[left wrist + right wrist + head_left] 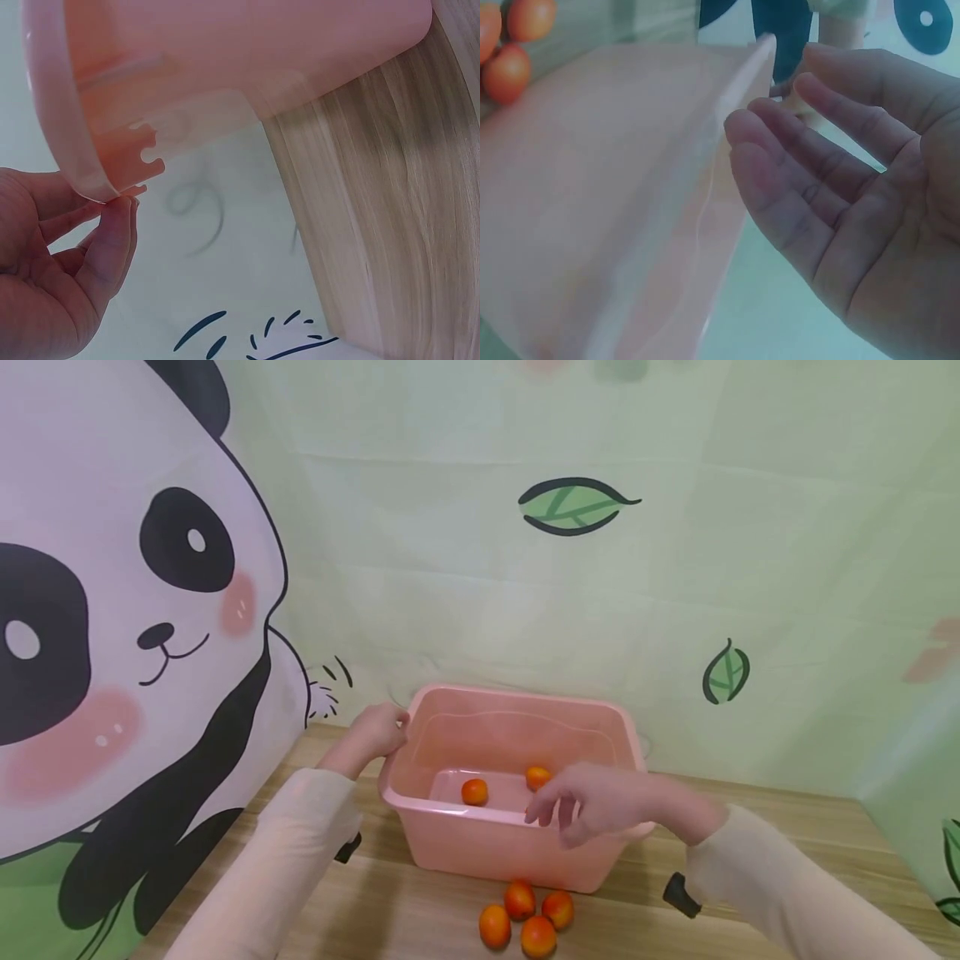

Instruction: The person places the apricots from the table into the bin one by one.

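A pink plastic storage bin (495,847) stands upright on the wooden table. My left hand (378,729) pinches its left rim between thumb and fingers, as the left wrist view shows. Over the bin's front rim, toward the right, hovers my right hand (600,797); its fingers are loosely bent and nothing is between them. On the bin floor lie two small, round, orange-red fruits, one at the left (474,792) and one farther back (537,777). Part of the floor is hidden behind my right hand. Several more such fruits (520,900) sit clustered in front of the bin.
Behind the bin hangs a pale green cloth backdrop (450,568) with printed leaves. A large printed panda (187,635) covers the left side. Wood-grain table (750,810) surface extends to both sides of the bin.
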Motion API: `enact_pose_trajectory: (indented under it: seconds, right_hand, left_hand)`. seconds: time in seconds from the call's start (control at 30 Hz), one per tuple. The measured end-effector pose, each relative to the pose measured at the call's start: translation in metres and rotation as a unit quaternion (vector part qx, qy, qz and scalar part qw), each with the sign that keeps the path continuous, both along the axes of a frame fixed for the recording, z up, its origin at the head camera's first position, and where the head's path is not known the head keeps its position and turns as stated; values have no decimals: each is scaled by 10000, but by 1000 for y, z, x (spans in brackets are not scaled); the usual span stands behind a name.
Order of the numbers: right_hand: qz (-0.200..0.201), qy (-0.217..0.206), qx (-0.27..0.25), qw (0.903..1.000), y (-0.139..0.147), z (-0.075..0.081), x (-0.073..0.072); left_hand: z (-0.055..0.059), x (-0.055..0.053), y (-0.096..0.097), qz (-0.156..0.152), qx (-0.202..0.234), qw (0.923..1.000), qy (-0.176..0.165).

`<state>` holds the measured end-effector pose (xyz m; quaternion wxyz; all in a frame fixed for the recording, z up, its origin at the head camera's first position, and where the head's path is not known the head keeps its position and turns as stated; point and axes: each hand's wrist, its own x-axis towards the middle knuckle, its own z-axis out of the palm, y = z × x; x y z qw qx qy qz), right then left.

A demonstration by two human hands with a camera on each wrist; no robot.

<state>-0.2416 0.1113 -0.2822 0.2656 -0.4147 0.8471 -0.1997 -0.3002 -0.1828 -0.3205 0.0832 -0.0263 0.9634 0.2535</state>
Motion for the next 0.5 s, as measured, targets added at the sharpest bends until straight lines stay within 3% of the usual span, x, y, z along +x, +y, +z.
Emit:
enact_pose_trajectory:
  seconds: [0.23,0.5]
  right_hand:
    - [-102,-569,-26,9983,2,-16,16]
    - [66,-976,-210,9950,6,-44,22]
  left_hand:
    - [0,0,-1,-146,-153,9997,145]
    - [-1,-1,-3,-335,-327,9983,343]
